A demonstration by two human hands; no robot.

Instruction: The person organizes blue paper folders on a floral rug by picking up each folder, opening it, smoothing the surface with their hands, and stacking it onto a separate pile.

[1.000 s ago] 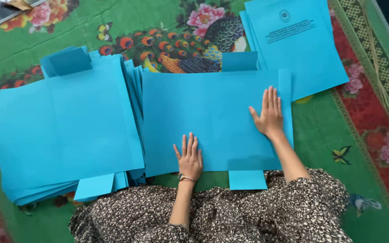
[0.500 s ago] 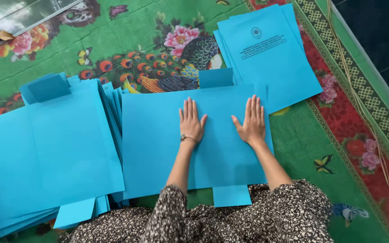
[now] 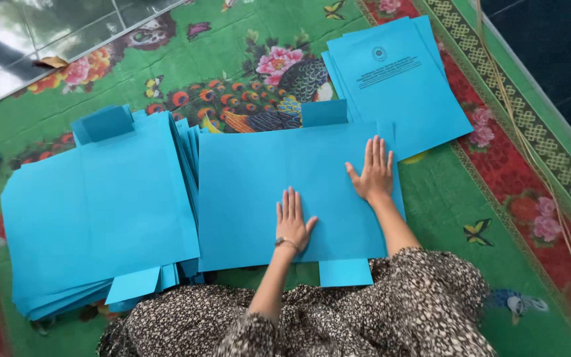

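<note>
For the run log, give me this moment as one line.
left hand: flat on blue sheet | right hand: flat on same sheet | stack: beside

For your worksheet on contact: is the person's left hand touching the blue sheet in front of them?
Touching. The head view shows the left hand lying flat, palm down, on the blue sheet, with no gap visible beneath it.

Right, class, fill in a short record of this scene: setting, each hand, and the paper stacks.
Setting: green floral mat on a tiled floor
Left hand: flat, fingers spread, pressing the blue sheet
Right hand: flat on the same sheet, near its right edge
Left stack: many blue sheets with tabs
Printed stack: blue, upper right
</note>
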